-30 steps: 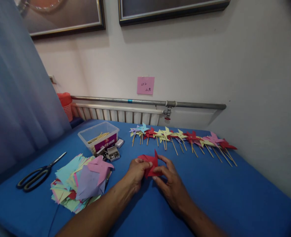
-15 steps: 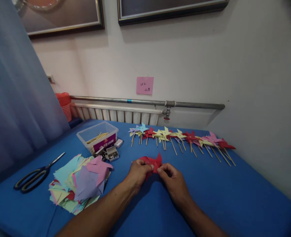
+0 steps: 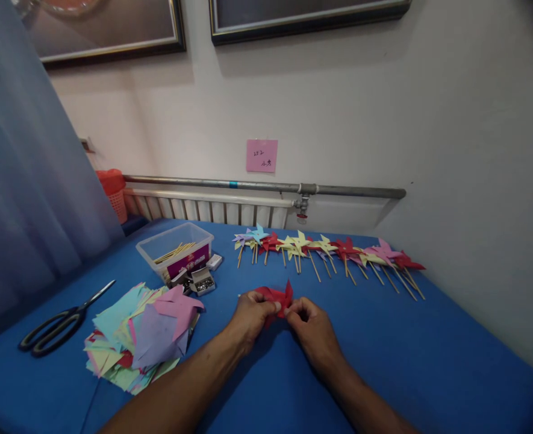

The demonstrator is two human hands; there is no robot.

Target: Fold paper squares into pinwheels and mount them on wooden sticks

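A red paper pinwheel (image 3: 282, 296) with folded blades is held just above the blue tabletop, between my two hands. My left hand (image 3: 253, 313) grips it from the left, thumb pressed on the paper near its middle. On its right side my right hand (image 3: 309, 325) pinches the lower right edge between thumb and forefinger. No stick shows on this pinwheel; its underside is hidden by my fingers. Further back, a row of finished pinwheels (image 3: 299, 242) on wooden sticks lies in several colours.
Loose coloured paper sheets (image 3: 158, 337) are piled at left, with a pink pinwheel shape (image 3: 176, 304) on top. Black-handled scissors (image 3: 62, 322) lie beyond. A clear plastic box (image 3: 146, 247) holds wooden sticks (image 3: 174, 252); an open small box of metal pins (image 3: 203, 282) is beside it.
The right blade of the red pinwheel has been drawn inward and stands more upright, with my right fingers moved slightly left. The whole view has shifted slightly.
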